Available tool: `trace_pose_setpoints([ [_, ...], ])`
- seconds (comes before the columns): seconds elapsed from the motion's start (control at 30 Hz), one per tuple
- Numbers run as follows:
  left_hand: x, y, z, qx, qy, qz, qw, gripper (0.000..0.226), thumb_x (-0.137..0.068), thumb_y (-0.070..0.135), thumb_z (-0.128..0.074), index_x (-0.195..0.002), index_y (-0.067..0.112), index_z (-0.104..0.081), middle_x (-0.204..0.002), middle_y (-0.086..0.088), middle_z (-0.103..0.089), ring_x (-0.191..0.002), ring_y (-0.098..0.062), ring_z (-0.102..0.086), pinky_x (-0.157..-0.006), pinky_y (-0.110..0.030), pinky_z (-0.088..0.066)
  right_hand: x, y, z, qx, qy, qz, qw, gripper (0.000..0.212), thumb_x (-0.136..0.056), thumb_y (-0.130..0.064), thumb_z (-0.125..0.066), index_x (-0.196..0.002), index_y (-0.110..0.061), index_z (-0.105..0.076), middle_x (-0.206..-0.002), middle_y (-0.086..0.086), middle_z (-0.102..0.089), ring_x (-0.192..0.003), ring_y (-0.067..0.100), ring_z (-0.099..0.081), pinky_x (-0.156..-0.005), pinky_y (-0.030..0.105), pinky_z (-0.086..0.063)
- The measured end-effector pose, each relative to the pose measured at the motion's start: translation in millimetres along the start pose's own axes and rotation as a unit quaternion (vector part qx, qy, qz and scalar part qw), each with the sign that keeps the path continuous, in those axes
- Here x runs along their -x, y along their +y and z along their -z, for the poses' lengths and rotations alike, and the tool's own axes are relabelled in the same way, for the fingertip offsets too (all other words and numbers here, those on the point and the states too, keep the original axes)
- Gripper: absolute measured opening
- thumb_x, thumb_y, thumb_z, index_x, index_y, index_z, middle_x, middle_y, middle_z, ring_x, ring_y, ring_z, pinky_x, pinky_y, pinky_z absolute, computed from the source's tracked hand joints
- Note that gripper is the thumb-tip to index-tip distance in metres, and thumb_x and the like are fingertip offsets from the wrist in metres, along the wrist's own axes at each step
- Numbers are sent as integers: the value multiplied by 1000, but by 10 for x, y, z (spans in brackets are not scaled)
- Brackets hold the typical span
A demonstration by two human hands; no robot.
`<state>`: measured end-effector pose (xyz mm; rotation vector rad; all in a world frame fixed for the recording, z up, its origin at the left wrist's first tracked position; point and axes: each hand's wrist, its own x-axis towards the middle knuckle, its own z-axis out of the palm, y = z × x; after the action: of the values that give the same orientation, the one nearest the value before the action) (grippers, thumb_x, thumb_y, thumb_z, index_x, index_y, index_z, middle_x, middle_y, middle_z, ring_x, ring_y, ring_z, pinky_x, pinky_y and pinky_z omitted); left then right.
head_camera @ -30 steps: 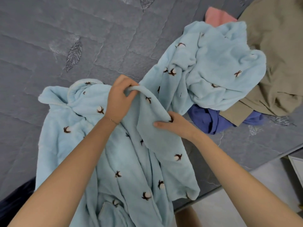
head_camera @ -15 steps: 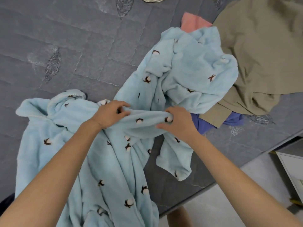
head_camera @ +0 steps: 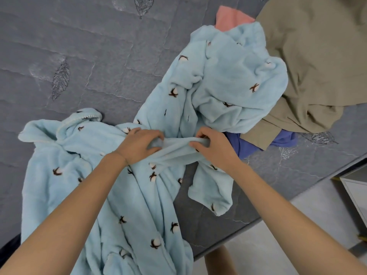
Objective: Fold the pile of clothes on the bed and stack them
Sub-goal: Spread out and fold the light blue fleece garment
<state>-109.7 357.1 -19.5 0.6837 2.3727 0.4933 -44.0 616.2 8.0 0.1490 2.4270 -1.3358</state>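
Bed (head_camera: 103, 56): grey quilted cover, stitched leaf motifs, near edge running diagonally at lower right. On it:
- hooded fleece garment (head_camera: 65, 175), light blue with a cotton-boll print, spread out on the left, lower part hanging over the near edge
- crumpled fleece piece (head_camera: 234, 82), same fabric, centre-right, touching the hooded one
- khaki garment (head_camera: 309, 56), far right, bunched, butting against the crumpled piece
- blue garment (head_camera: 241, 147), mostly buried under the fleece and khaki
- pink garment (head_camera: 228, 19), one corner showing behind the crumpled piece
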Motion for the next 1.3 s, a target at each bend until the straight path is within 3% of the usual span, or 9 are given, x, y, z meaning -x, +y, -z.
trace_pose_setpoints([
  [0.2, -168, 120, 1, -42, 21, -13, 999, 15, -95, 27, -57, -89, 18, -67, -82, 8, -63, -86, -16, -58, -109, -41, -29, -37, 2, 23, 29, 11, -13, 999, 22, -94, -30, -63, -83, -19, -48, -71, 0, -57, -65, 17, -52, -61, 31, -42],
  [0.27, -179, 127, 78, 20, 82, -2, 996, 27, -95, 32, -51, -86, 13, -68, -75, 1, -67, -73, -21, -59, -88, -39, -46, -54, 27, 86, 12, 15, -34, 999, 25, -95, -33, -62, -82, -20, -46, -67, -2, -55, -59, 12, -48, -57, 27, -39],
  [0.4, -224, 193, 319, 102, 148, 47, 983, 18, -100, 20, -53, -100, 13, -70, -92, 5, -69, -83, -17, -60, -74, -32, -45, -136, -10, 235, -10, -25, -66, 997, 38, -91, -43, -64, -80, -8, -57, -66, 7, -55, -56, 11, -42, -55, 27, -34],
  [0.57, -350, 139, 457, 128, 84, 71, 986, 19, -102, 26, -49, -93, 21, -65, -88, 5, -67, -81, -19, -60, -79, -41, -49, -268, -124, 384, 18, -30, -63, 997, 43, -94, -41, -60, -64, -18, -41, -58, -3, -39, -53, 10, -34, -54, 28, -29],
  [0.77, -325, 321, 490, 241, 42, 32, 969, 17, -88, 48, -62, -87, 31, -65, -87, 10, -64, -84, -7, -58, -77, -20, -44, -380, -217, 512, -59, 7, -81, 995, 42, -92, -40, -64, -66, -19, -38, -62, -4, -36, -58, 11, -35, -56, 27, -29],
  [0.93, -354, 396, 556, 280, 122, 70, 950, 14, -93, 17, -66, -79, 14, -62, -73, 7, -54, -66, -1, -47, -64, -15, -36, -446, -287, 681, -56, -56, -75, 994, 42, -83, -39, -75, -69, -13, -44, -63, -2, -34, -56, 8, -31, -50, 19, -25],
  [1.1, -451, 345, 632, 281, 245, 137, 918, 19, -92, 17, -66, -75, 18, -58, -68, 10, -52, -64, 0, -46, -63, -15, -36, -447, -185, 802, 47, -216, -119, 968, 51, -76, -49, -78, -98, -5, -67, -91, 12, -67, -76, 16, -59, -65, 27, -43],
  [1.23, -505, 280, 604, 172, 267, 176, 932, 22, -91, 25, -67, -75, 27, -53, -80, 5, -56, -82, -15, -52, -81, -39, -40, -285, -46, 867, 12, -255, -146, 956, 25, -80, -44, -77, -87, -21, -69, -86, -5, -69, -79, 9, -63, -68, 23, -45],
  [1.3, -525, 321, 578, 109, 219, 178, 953, 13, -90, 30, -68, -83, 28, -57, -95, 5, -59, -99, -22, -50, -89, -38, -32, -206, -4, 926, -19, -231, -143, 962, 21, -82, -41, -77, -81, -22, -67, -83, -3, -69, -75, 10, -63, -67, 24, -46],
])
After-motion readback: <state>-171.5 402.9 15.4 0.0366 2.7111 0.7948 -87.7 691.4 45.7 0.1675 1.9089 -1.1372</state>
